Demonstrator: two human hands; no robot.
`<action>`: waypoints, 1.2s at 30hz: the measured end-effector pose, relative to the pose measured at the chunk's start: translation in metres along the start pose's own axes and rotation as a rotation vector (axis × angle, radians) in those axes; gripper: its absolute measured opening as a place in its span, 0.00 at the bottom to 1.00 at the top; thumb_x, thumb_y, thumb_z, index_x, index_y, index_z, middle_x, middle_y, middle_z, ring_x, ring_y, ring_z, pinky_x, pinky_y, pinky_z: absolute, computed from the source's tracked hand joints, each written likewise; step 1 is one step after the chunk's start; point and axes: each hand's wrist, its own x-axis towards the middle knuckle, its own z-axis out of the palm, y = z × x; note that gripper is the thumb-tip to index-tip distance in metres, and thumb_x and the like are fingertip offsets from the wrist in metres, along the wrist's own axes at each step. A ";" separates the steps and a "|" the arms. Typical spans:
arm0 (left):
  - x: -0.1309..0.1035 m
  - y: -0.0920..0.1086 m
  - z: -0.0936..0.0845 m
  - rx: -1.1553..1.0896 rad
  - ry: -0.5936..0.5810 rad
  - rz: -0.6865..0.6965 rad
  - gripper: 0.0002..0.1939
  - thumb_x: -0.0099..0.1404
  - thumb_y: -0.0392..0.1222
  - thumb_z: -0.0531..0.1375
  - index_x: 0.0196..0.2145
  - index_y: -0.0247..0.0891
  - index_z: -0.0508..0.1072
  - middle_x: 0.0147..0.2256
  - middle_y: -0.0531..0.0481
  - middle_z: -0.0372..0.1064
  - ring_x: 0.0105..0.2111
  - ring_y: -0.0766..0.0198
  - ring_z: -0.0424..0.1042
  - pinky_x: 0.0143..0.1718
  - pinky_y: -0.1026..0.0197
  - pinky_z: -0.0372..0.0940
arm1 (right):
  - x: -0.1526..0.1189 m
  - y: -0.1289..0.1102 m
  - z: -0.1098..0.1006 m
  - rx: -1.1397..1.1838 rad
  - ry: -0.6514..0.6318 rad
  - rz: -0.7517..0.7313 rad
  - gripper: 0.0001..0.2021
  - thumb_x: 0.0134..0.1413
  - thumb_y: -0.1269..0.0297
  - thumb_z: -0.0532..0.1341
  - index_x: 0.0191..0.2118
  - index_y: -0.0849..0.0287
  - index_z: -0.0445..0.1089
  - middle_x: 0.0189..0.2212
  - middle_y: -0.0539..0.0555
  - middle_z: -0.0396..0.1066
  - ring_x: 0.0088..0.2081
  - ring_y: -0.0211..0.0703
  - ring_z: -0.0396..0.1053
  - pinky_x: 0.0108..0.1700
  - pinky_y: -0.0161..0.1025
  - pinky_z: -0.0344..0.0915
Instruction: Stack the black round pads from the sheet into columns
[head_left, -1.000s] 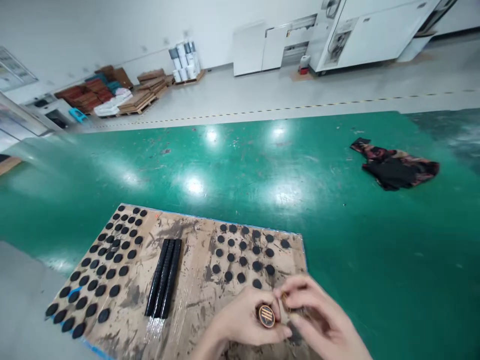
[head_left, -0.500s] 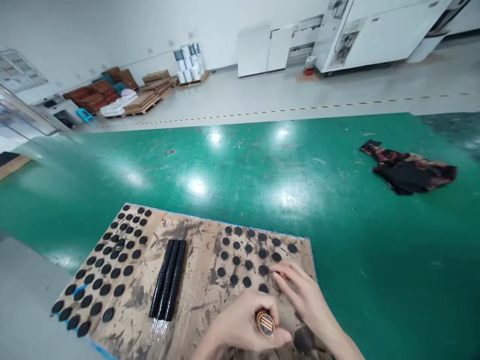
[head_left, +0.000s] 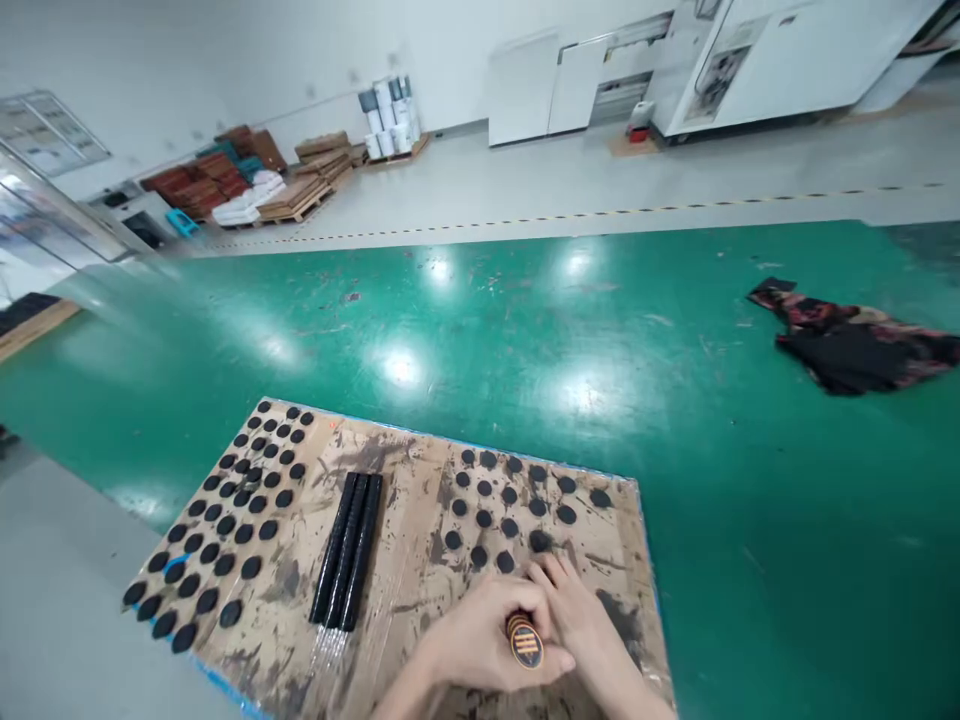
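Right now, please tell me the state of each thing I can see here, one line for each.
left hand: closed around a stack of round pieces
right hand: fingertips down on the cardboard sheet
black discs: lying flat in rows
black rods: lying side by side
dark cloth: crumpled on the green floor

Three long black rods (head_left: 349, 550) side by side on one stained brown cardboard sheet (head_left: 409, 590). Roughly three dozen small black round discs (head_left: 225, 525) at left, about fifteen more (head_left: 510, 500) at right. One dark crumpled cloth (head_left: 855, 345).
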 end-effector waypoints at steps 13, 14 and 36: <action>-0.004 -0.005 0.002 0.034 0.007 -0.030 0.15 0.56 0.44 0.67 0.24 0.38 0.63 0.21 0.60 0.59 0.24 0.70 0.57 0.30 0.64 0.53 | 0.014 -0.017 -0.054 0.191 0.073 0.204 0.11 0.68 0.54 0.54 0.46 0.52 0.70 0.42 0.58 0.72 0.42 0.48 0.75 0.41 0.42 0.75; -0.005 -0.004 0.001 0.022 0.019 -0.028 0.16 0.56 0.44 0.67 0.23 0.38 0.63 0.21 0.60 0.59 0.24 0.70 0.57 0.29 0.64 0.53 | 0.020 -0.006 -0.039 0.118 0.079 0.200 0.12 0.68 0.55 0.52 0.46 0.53 0.69 0.41 0.59 0.72 0.41 0.49 0.74 0.39 0.43 0.75; -0.025 -0.006 -0.006 -0.041 0.234 0.008 0.12 0.58 0.44 0.64 0.26 0.39 0.64 0.23 0.58 0.59 0.24 0.70 0.56 0.28 0.65 0.53 | 0.051 0.013 0.014 0.039 -0.031 0.132 0.09 0.64 0.62 0.52 0.43 0.55 0.69 0.36 0.58 0.72 0.38 0.51 0.74 0.36 0.45 0.74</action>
